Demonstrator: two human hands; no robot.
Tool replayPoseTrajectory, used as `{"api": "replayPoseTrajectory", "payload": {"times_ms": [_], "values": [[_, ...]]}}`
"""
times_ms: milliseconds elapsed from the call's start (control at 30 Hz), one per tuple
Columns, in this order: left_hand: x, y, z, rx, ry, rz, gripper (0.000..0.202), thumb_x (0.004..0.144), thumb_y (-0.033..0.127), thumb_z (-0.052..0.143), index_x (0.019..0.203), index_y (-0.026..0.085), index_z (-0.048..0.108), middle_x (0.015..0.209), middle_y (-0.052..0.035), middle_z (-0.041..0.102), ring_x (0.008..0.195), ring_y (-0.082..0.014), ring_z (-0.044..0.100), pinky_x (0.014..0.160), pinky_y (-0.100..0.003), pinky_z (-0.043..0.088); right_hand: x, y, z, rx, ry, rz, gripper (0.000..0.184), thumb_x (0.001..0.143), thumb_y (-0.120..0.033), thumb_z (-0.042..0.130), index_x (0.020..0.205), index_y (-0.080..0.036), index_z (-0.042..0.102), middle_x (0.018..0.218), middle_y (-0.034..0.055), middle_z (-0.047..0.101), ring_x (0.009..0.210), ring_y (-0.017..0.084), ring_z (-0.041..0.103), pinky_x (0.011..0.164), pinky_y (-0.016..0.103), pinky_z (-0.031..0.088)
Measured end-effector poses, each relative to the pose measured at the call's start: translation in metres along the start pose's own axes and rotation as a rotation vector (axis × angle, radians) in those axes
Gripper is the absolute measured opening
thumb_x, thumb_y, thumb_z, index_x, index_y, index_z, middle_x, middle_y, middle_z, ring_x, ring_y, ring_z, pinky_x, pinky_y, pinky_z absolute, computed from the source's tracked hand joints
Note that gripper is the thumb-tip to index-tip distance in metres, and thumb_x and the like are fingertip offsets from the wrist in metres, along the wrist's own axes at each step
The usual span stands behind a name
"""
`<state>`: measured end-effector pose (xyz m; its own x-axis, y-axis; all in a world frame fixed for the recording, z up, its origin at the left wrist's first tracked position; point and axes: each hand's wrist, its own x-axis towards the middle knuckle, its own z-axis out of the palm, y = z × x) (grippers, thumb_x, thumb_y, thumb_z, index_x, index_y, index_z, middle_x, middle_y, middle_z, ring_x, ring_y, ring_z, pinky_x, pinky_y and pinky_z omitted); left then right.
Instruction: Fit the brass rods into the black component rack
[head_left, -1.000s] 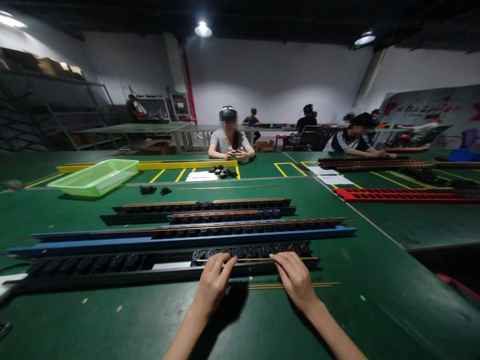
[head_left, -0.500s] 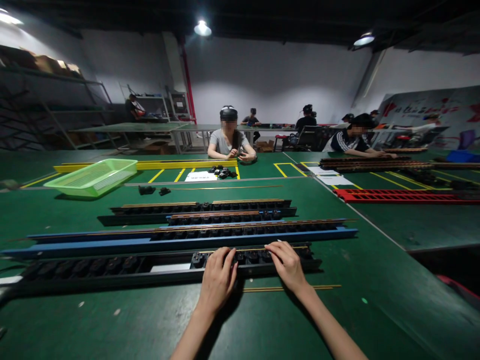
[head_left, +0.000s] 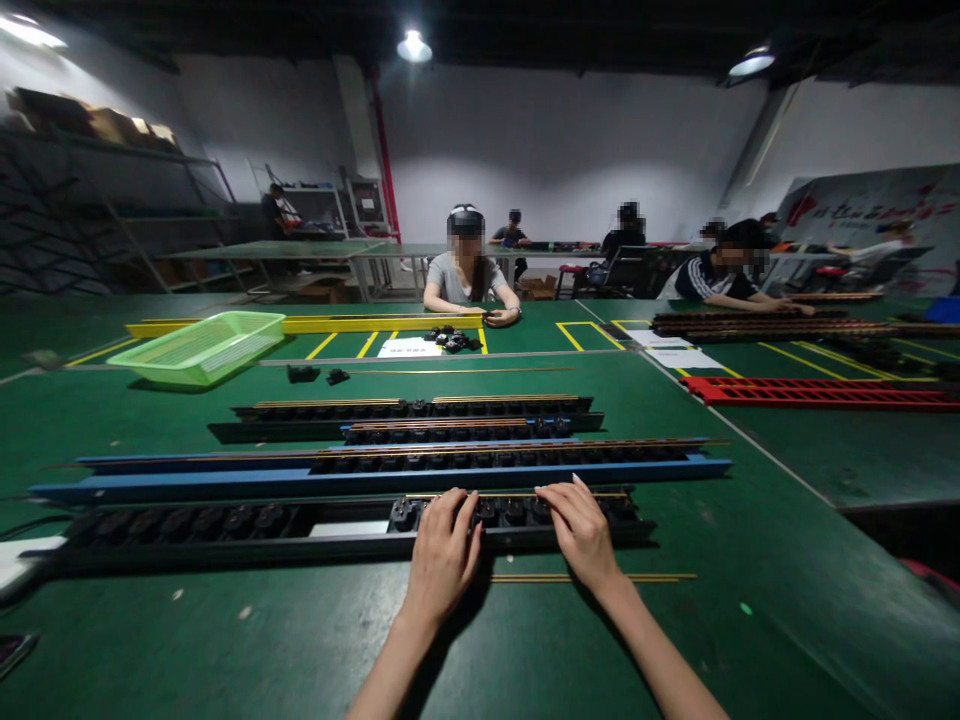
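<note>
At the left, black modules [head_left: 202,522] are seated in the black channel [head_left: 225,555], followed by a white strip [head_left: 349,530]. Next, the left hand [head_left: 442,560] is laid over the right-hand module group [head_left: 514,513], its fingers bent and pointed away from the wrist. Between the 2 hands, 1 thin brass-coloured rod [head_left: 510,495] is seen along that group's far side, its long axis set left to right, parallel to the channel. The rod is placed just at the fingertips of both hands, neither being clearly nearer. The fingers of the right hand [head_left: 583,530] are likewise curled; whether the rod is pinched or merely pressed by either cannot be told. Rightmost, 2 loose rods [head_left: 652,577] are crossed by the right wrist.
</note>
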<state>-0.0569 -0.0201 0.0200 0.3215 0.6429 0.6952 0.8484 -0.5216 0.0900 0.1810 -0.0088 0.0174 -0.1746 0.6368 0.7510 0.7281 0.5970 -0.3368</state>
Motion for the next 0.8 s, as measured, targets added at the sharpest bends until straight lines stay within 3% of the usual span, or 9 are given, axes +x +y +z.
{"api": "replayPoseTrajectory", "payload": {"times_ms": [267,467,567,700,800], "values": [[-0.002,-0.003,-0.004,-0.042,0.008,0.004,0.053,0.087,0.017,0.05,0.138,0.023,0.037,0.125,-0.0095,0.054,0.118,-0.022,0.05,0.104,-0.043,0.04,-0.006,0.006,-0.001,0.012,0.014,-0.023,0.041,0.087,-0.002,0.042,0.116,-0.025,0.061,0.106,0.0038,0.068,0.102,0.016,0.062,0.104,0.049,0.04],[-0.006,-0.045,-0.024,-0.02,0.164,-0.255,0.055,0.087,0.02,0.047,0.139,0.024,0.034,0.126,-0.012,0.052,0.117,-0.0266,0.05,0.101,-0.05,0.04,-0.005,0.006,0.0,0.01,0.035,-0.019,0.039,0.086,-0.002,0.044,0.114,-0.024,0.061,0.104,0.0041,0.068,0.101,0.015,0.063,0.104,0.047,0.041],[-0.013,-0.067,-0.027,-0.078,0.082,-0.266,0.053,0.088,0.021,0.043,0.139,0.023,0.033,0.126,-0.0115,0.055,0.116,-0.0248,0.052,0.098,-0.046,0.042,-0.004,0.005,0.0,-0.005,0.038,-0.027,0.04,0.086,0.0,0.043,0.114,-0.023,0.061,0.106,0.0044,0.069,0.103,0.016,0.062,0.104,0.047,0.04],[-0.019,-0.076,-0.025,-0.158,-0.122,-0.243,0.054,0.089,0.027,0.043,0.142,0.027,0.029,0.122,-0.006,0.061,0.112,-0.0202,0.057,0.103,-0.045,0.038,-0.005,0.005,0.0,-0.022,0.033,-0.032,0.041,0.086,0.0,0.042,0.114,-0.024,0.061,0.107,0.004,0.069,0.107,0.017,0.062,0.105,0.048,0.039],[-0.021,-0.082,-0.026,-0.129,-0.136,-0.284,0.054,0.089,0.03,0.043,0.141,0.026,0.03,0.112,-0.005,0.066,0.105,-0.0202,0.06,0.101,-0.045,0.039,-0.004,0.006,0.001,-0.018,0.03,-0.033,0.041,0.086,0.0,0.042,0.114,-0.024,0.061,0.107,0.0034,0.07,0.109,0.017,0.061,0.105,0.049,0.039]]}}
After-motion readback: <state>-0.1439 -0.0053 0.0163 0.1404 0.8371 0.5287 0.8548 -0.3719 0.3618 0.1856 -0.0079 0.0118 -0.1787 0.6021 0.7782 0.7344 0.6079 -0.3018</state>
